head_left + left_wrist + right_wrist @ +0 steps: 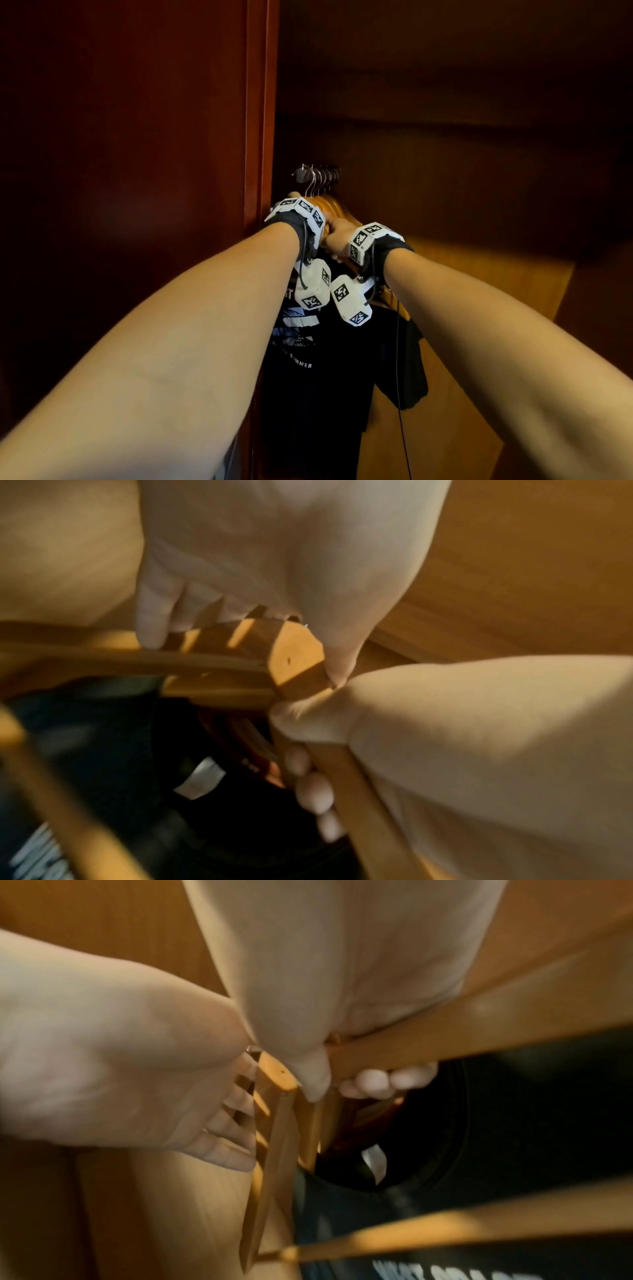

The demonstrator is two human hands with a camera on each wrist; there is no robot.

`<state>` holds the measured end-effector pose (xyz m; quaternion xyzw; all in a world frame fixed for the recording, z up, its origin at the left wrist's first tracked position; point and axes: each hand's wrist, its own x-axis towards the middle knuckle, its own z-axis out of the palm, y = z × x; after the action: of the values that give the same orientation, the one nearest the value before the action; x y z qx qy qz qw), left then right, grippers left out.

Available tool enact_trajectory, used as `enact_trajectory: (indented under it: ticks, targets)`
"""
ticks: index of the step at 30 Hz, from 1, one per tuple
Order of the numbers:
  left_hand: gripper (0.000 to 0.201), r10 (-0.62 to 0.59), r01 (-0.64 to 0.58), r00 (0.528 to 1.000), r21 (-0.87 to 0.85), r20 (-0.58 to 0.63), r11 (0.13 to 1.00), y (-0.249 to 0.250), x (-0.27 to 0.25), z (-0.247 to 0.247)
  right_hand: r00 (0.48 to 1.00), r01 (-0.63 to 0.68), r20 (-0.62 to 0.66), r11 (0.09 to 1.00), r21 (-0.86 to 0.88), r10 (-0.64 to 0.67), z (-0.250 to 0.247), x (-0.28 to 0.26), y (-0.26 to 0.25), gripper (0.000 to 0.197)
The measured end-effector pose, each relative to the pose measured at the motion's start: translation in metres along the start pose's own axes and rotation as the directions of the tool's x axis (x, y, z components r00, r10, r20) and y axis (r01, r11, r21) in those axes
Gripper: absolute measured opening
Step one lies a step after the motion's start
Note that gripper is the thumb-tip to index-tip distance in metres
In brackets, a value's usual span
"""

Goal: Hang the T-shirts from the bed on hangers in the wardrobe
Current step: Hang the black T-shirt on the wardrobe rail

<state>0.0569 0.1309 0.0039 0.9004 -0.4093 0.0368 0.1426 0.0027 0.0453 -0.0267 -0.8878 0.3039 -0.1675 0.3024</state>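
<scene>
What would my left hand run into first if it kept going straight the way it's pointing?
Probably the wooden hangers: your left hand already has its fingertips on their bunched tops. Beyond them hang the metal hooks; depth is hard to judge.

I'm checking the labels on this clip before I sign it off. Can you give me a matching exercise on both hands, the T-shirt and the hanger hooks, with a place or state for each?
Things:
1. left hand
2. right hand
3. black T-shirt
4. metal hooks

Places or states:
A. fingers curled under the arm of one wooden hanger
B. hangs below both hands, white print on the front
C. fingers spread across the tops of the bunched hangers
D. lined up in a row above the hands

Pairs: 1-C, 2-A, 3-B, 4-D
</scene>
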Motion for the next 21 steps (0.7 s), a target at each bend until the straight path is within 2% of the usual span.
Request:
enact_trajectory:
  ticks: [1, 3, 6, 8, 11, 15, 21]
  targets:
    - [0.059, -0.015, 0.015, 1.0, 0.03, 0.01, 0.999, 0.002, -0.001, -0.004, 1.0, 0.009, -0.019, 1.0, -0.007, -0.009, -0.003, 0.0, -0.001, 0.057]
    - [0.069, -0.106, 0.102, 0.989, -0.044, -0.099, 0.994, 0.004, 0.007, -0.006, 0.997, 0.022, -0.072, 0.999, -0.027, -0.024, -0.009, -0.001, -0.003, 0.05]
    - [0.093, -0.213, 0.153, 0.964, -0.321, -0.16, 0.935, 0.007, -0.002, -0.009, 0.987, 0.025, -0.154, 0.998, -0.053, -0.033, -0.022, -0.01, -0.003, 0.028]
    - [0.1, -0.241, 0.136, 0.954, -0.46, -0.178, 0.878, 0.01, -0.002, -0.005, 0.978, 0.008, -0.209, 0.998, -0.066, -0.022, -0.03, -0.019, 0.002, 0.025]
    - [0.101, -0.147, 0.022, 0.973, -0.558, -0.18, 0.83, 0.016, -0.007, 0.003, 0.966, -0.054, -0.258, 0.993, -0.101, 0.027, -0.039, -0.037, 0.016, 0.028]
    - [0.067, 0.041, -0.194, 0.971, -0.668, -0.237, 0.718, 0.021, -0.019, 0.022, 0.942, -0.106, -0.33, 0.985, -0.133, 0.057, -0.049, -0.079, 0.043, 0.022]
    - [0.059, 0.299, -0.312, 0.938, -0.809, -0.177, 0.498, 0.054, -0.051, 0.064, 0.915, -0.216, -0.371, 0.969, -0.124, 0.156, -0.066, -0.152, 0.087, 0.013]
